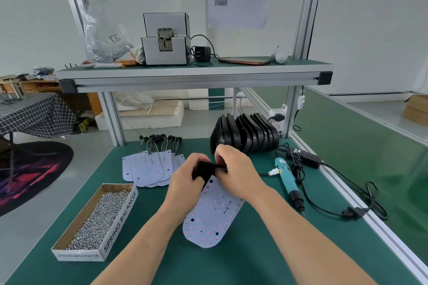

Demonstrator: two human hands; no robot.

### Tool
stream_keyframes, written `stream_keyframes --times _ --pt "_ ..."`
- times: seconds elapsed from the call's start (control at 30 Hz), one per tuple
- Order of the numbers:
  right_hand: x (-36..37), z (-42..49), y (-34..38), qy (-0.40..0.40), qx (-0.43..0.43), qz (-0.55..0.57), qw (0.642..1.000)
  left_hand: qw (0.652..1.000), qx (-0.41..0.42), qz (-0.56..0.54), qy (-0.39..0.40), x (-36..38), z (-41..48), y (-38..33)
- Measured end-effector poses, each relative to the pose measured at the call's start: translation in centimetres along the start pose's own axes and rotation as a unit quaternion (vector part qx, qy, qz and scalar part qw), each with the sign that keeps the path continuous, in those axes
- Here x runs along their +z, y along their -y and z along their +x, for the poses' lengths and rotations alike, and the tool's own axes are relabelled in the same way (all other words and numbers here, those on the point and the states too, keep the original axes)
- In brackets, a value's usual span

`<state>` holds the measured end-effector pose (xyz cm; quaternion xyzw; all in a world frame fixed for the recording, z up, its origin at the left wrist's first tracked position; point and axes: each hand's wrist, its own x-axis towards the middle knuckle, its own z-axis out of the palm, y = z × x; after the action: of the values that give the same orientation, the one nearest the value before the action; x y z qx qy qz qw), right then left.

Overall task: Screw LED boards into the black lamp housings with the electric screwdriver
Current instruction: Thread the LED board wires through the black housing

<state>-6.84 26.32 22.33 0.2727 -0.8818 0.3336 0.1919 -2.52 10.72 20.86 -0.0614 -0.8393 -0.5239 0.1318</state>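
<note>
Above the middle of the green bench, my left hand and my right hand both grip a small black part at the top end of a white LED board. That board hangs tilted from the hands, its rounded end low toward me. A fan of several more LED boards with wires lies behind left. A row of black lamp housings stands on edge behind the hands. The teal electric screwdriver lies on the bench to the right, tip toward me.
A cardboard box of screws sits at front left. The screwdriver's black power adapter and cable trail right along the aluminium bench edge. Overhead, a shelf carries a screw feeder, a bag of screws and a phone.
</note>
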Motion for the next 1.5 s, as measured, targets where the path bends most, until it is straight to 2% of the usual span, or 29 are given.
stream_keyframes --times 0.17,0.43,0.73,1.03,1.2,1.3,1.37,1.43,1.5 --pt "-1.3 0.3 -0.6 0.086 -0.019 0.056 0.995 1.0 -0.006 0.014 -0.009 0.0 -0.3 0.4" --pt "-0.1 0.2 0.2 0.019 -0.018 0.017 1.0 0.999 0.023 0.026 -0.018 0.1 -0.5 -0.1" --pt "0.0 0.2 1.0 0.021 0.013 -0.038 0.999 0.998 0.051 0.024 -0.021 -0.1 -1.1 -0.6" --pt "0.1 -0.5 0.9 -0.023 0.054 -0.097 0.994 0.996 0.082 0.034 0.004 0.8 -1.5 -1.6" --pt "-2.3 -1.1 0.0 0.062 0.03 -0.006 0.998 0.997 0.039 0.056 -0.031 0.2 -0.6 -0.6" --pt "-3.7 -3.2 -1.4 0.06 0.105 0.07 0.99 0.998 0.006 0.05 -0.045 -0.4 -0.4 0.0" --pt "-3.7 -5.0 -2.5 0.108 0.166 0.076 0.977 0.998 0.007 0.036 -0.042 -0.5 -0.5 0.4" --pt "-2.9 -6.5 -3.3 0.164 0.227 0.128 0.951 0.999 0.012 0.027 -0.037 -0.6 -0.7 0.5" --pt "-1.8 -7.5 -3.4 0.164 0.281 0.247 0.913 0.999 0.011 0.025 -0.036 -0.6 -0.8 0.6"
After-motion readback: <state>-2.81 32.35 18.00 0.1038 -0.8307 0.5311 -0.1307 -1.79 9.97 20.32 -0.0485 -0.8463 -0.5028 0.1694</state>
